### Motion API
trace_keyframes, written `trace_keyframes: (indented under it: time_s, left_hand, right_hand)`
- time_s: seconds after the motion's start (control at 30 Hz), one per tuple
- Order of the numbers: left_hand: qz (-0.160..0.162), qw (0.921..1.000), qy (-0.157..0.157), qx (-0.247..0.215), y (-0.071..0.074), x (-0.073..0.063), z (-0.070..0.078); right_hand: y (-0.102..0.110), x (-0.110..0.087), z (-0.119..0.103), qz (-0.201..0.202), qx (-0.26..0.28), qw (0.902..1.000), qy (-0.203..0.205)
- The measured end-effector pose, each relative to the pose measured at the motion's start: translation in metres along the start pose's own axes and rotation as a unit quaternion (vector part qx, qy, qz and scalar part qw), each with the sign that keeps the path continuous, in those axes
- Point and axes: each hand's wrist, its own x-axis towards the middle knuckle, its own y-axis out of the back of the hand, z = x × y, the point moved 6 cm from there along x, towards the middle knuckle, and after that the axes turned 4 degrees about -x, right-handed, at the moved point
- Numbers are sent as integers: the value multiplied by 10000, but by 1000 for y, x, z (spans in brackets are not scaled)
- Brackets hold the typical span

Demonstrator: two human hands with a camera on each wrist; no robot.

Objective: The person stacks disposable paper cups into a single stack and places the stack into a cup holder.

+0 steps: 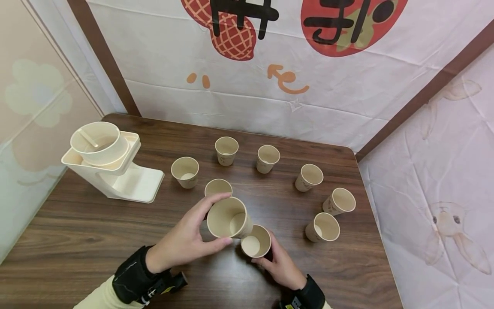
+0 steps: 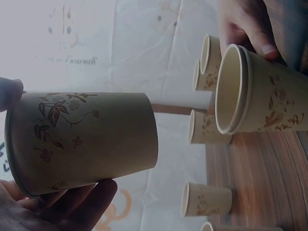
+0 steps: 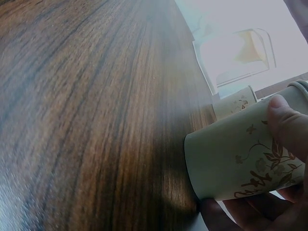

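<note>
In the head view my left hand (image 1: 183, 240) holds a paper cup (image 1: 227, 216) above the table, thumb on the near side and fingers on the far side. The left wrist view shows this cup (image 2: 91, 139) with a brown flower print. My right hand (image 1: 283, 266) grips nested paper cups (image 1: 256, 242) low at the right; their double rim shows in the left wrist view. In the right wrist view the outer cup (image 3: 240, 154) has its base at the wood surface. Another paper cup (image 1: 218, 187) stands behind the left hand's cup, partly hidden.
Several paper cups stand in an arc, from one at left (image 1: 185, 171) round to one at right (image 1: 323, 227). At the far left a white stand (image 1: 143, 182) bears a large paper tub (image 1: 102, 148) with a stick in it. Fabric walls (image 1: 231, 103) border the wooden table (image 1: 69, 231).
</note>
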Motion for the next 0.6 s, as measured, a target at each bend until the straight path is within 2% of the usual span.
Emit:
trace_keyframes:
  time_s: [0.2,0.43,0.6]
  left_hand:
    - [-158,9998,-116,-3,-9,6,3]
    - [-467,9983,-259,214,-21,10,4]
    - [-652,9971,-371,153,-29,13,4]
  right_hand:
    - [1,0,2,-48,32,9999,-96]
    - [2,0,1,-2,-66,9999,-104]
    - [0,0,2,-45,-11,10000,-81]
